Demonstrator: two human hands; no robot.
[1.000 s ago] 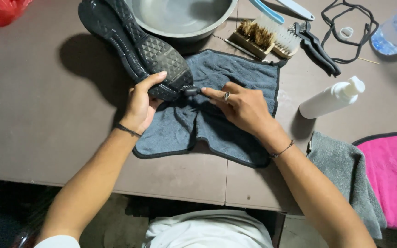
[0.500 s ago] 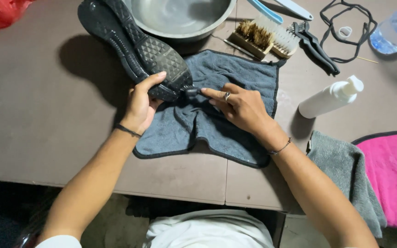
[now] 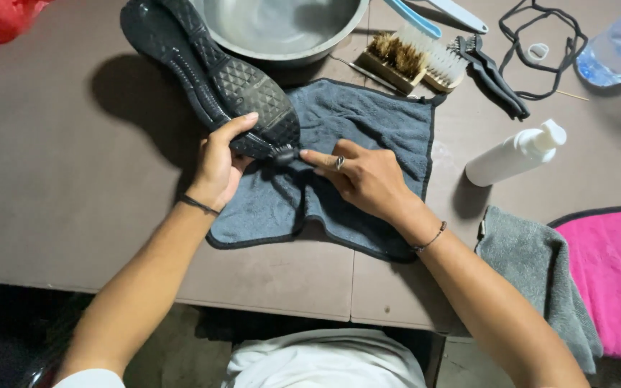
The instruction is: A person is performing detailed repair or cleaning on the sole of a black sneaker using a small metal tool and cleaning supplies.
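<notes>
A black shoe [image 3: 210,79] is held sole-up and tilted over the brown bench [image 3: 52,187], its toe end gripped by the left hand [image 3: 221,169], fingers curled closed around the edge, thumb on the sole. The right hand [image 3: 364,179] is pressed against the toe tip through a fold of the dark blue-grey towel [image 3: 368,122], index finger extended, other fingers loosely bent; a ring is seen on one finger. The towel is spread on the bench under both hands, bunched in the middle. Behind the shoe a metal bowl [image 3: 282,29] is placed, touching the towel's far edge. Two bristle brushes [image 3: 415,61] lie just beside the bowl, a black brush-like tool [image 3: 494,75] and a black lace [image 3: 540,43] beyond them. A white pump bottle [image 3: 515,154] is laid on its side right of the towel. A grey cloth [image 3: 533,266] and a pink cloth [image 3: 612,280] are seen at the right edge.
</notes>
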